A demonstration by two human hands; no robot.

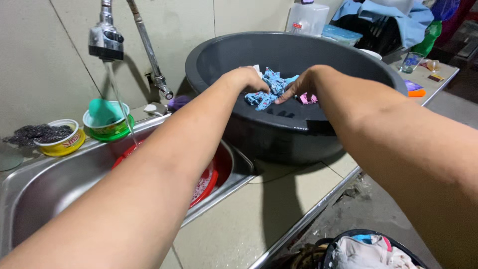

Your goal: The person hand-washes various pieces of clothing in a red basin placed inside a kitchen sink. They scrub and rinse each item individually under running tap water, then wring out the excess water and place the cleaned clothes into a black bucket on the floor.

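Where the counter meets the wall: one grey basin, one steel sink holding one red bowl, one running tap, two small tubs, one basket of clothes on the floor. Inside the basin lies one blue patterned cloth, with a pink scrap beside it. Left hand and right hand both curl narrowly, gripping the cloth.
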